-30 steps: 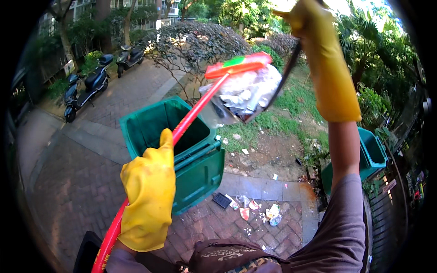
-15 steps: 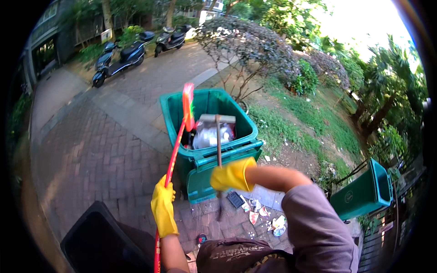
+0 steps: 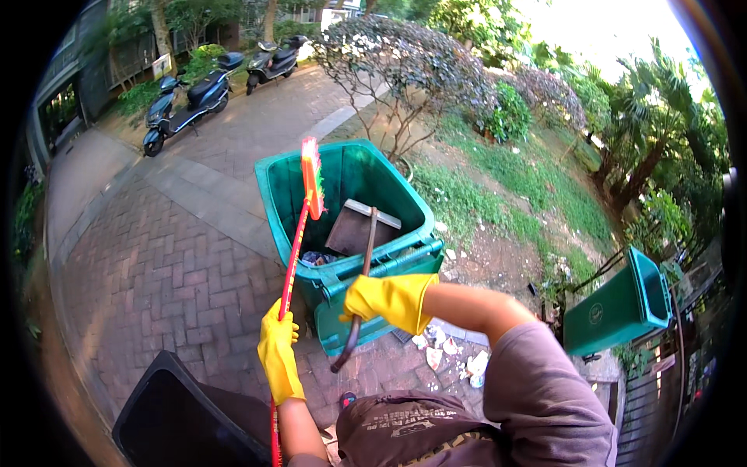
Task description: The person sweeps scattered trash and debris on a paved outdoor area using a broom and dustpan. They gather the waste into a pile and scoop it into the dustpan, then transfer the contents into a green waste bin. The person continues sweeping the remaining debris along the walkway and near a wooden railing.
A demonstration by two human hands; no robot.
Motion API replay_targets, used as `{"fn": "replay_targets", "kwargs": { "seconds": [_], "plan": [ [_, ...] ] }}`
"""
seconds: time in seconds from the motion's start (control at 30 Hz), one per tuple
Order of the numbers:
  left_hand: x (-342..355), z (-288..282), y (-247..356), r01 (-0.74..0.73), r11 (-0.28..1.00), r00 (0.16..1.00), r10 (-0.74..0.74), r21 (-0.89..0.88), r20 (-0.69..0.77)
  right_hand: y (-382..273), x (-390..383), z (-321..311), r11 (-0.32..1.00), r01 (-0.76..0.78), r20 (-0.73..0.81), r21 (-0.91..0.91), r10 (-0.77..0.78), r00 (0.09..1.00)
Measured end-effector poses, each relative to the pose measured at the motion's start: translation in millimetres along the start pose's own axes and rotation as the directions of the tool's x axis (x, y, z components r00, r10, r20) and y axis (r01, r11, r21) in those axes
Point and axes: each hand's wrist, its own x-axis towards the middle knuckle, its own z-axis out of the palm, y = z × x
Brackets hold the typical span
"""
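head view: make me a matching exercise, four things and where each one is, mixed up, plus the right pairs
Things
1. broom
2. scooters
3. dustpan
4. litter

Places
A. scattered on the brick paving
B. handle in the right hand, pan in the mouth of the middle green bin
C. parked at the upper left of the picture
D. held in the left hand, head end up

Right pairs
1-D
2-C
3-B
4-A
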Motion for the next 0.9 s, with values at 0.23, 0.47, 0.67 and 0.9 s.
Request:
{"fn": "replay_targets", "kwargs": {
  "seconds": [0.23,0.47,0.67,0.9],
  "plan": [
    [-32,-16,38,-0.181,0.983,0.982,0.179,-0.016,-0.055,29,-60,-233,0.929,-0.212,-0.363,0.303,0.319,0.876],
    [-78,61,135,-0.503,0.833,0.86,0.508,0.232,0.042,20,-311,-347,0.69,0.09,-0.695,0.718,0.706,0.136],
    [-80,242,120,-0.423,0.902,0.785,0.319,0.084,0.532,-21,-561,-209,0.651,-0.11,-0.657,0.751,0.754,-0.023],
    [-36,481,-32,-0.413,0.745,0.764,-0.03,0.523,0.645,-95,-615,117,-0.047,-0.224,0.013,0.973,0.988,-0.152]
  ]
}}
